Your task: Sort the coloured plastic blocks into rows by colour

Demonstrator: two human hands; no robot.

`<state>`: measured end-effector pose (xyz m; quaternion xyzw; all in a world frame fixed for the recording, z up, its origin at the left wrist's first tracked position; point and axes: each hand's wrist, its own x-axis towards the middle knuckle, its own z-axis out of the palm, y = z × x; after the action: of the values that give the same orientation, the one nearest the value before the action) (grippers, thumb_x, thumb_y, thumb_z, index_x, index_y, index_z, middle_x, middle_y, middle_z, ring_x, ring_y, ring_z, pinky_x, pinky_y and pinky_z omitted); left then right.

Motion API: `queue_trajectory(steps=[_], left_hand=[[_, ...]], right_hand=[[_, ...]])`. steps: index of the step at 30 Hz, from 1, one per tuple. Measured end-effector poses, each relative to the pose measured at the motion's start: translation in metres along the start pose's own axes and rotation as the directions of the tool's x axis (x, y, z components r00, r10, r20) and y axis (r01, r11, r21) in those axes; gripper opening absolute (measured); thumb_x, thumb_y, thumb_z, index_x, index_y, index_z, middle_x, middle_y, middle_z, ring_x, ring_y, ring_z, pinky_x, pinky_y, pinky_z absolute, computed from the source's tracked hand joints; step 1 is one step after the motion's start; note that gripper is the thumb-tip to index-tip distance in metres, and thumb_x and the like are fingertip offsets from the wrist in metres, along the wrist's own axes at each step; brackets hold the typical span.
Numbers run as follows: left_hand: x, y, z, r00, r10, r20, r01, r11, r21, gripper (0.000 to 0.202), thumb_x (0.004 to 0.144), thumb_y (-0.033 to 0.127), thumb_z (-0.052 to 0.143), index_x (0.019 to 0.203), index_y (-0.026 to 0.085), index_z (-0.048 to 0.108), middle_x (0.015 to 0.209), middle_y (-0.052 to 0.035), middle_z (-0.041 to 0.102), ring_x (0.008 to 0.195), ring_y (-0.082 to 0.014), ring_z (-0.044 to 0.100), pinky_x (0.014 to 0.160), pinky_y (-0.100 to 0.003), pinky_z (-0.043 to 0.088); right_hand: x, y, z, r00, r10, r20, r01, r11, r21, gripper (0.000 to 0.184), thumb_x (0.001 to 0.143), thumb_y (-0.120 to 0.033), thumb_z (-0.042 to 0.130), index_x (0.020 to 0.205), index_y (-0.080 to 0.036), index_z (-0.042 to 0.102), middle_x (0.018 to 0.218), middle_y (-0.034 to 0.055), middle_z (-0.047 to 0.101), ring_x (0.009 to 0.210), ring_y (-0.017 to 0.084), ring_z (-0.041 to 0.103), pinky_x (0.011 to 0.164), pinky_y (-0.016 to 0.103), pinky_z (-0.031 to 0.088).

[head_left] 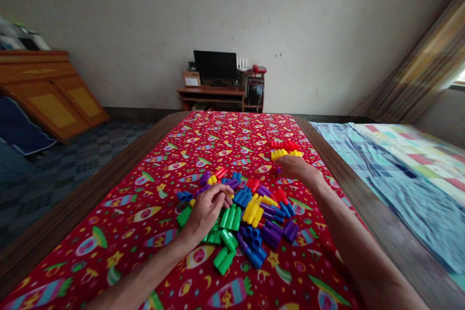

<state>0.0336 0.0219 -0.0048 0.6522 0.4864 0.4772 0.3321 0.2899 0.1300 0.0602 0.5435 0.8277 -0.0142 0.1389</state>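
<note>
A heap of plastic tube blocks point(250, 213) in green, blue, yellow, purple and red lies on a red rocket-print tablecloth point(145, 213). My left hand point(207, 208) rests on the heap's left side, fingers curled and pinched around a small piece that looks yellow. My right hand point(296, 167) reaches further away, palm down with fingers closed, touching a purple block beside a joined yellow row point(285, 153) and a red row point(285, 145). What the right fingers hold is hidden.
The cloth covers a wooden table point(363, 203) with dark bare edges. A bed with a checked blanket point(399, 164) lies on the right. A desk with a monitor point(216, 69) stands at the far wall. A wooden cabinet point(51, 92) is on the left.
</note>
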Motion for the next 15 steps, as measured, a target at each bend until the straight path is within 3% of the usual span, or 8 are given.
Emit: queue_trajectory(steps=[5,8,10,12,15], left_hand=[[0.0,-0.002,0.0,1.0,0.026,0.014,-0.027,0.999,0.033,0.019,0.085,0.024,0.047,0.084,0.016,0.064,0.069,-0.0018,0.066,0.059,-0.0138,0.064,0.057,-0.024,0.053],[0.0,-0.001,-0.001,0.997,0.063,0.036,-0.065,0.996,0.067,0.021,0.088,0.027,0.045,0.089,0.016,0.063,0.072,-0.0035,0.067,0.062,-0.0154,0.065,0.059,-0.026,0.054],[-0.001,0.004,-0.002,0.988,0.143,0.056,-0.15,0.981,0.125,0.024,0.092,0.027,0.042,0.096,0.016,0.063,0.085,-0.0071,0.07,0.075,-0.0179,0.068,0.068,-0.029,0.057],[-0.003,0.014,-0.003,0.947,0.292,0.133,-0.315,0.925,0.214,0.028,0.095,0.026,0.039,0.109,0.016,0.062,0.105,-0.0107,0.07,0.099,-0.0207,0.067,0.087,-0.034,0.055],[-0.014,0.03,0.003,0.789,0.442,0.427,-0.589,0.743,0.318,0.038,0.097,0.029,0.042,0.134,0.023,0.052,0.137,-0.0087,0.058,0.132,-0.0256,0.047,0.113,-0.047,0.033]], right_hand=[[-0.007,-0.002,0.021,0.996,-0.013,-0.092,0.015,1.0,0.021,0.035,0.09,-0.011,0.048,0.122,-0.012,0.063,0.12,0.0156,0.066,0.112,0.025,0.062,0.089,0.031,0.048],[-0.023,0.0,0.021,0.979,0.038,-0.199,-0.026,0.998,0.065,0.036,0.094,-0.019,0.048,0.127,-0.015,0.06,0.12,0.015,0.067,0.109,0.027,0.063,0.086,0.033,0.049],[-0.041,0.003,0.022,0.968,0.046,-0.245,-0.019,0.994,0.112,0.032,0.096,-0.025,0.047,0.122,-0.017,0.063,0.11,0.0137,0.07,0.101,0.026,0.065,0.081,0.033,0.05],[-0.061,0.005,0.028,0.973,-0.024,-0.229,0.069,0.979,0.19,0.029,0.096,-0.027,0.047,0.116,-0.018,0.066,0.098,0.0107,0.072,0.091,0.023,0.068,0.077,0.031,0.05],[-0.085,0.001,0.05,0.951,-0.208,-0.229,0.274,0.909,0.314,0.035,0.091,-0.029,0.056,0.124,-0.019,0.061,0.103,0.0097,0.071,0.092,0.021,0.067,0.08,0.032,0.051]])
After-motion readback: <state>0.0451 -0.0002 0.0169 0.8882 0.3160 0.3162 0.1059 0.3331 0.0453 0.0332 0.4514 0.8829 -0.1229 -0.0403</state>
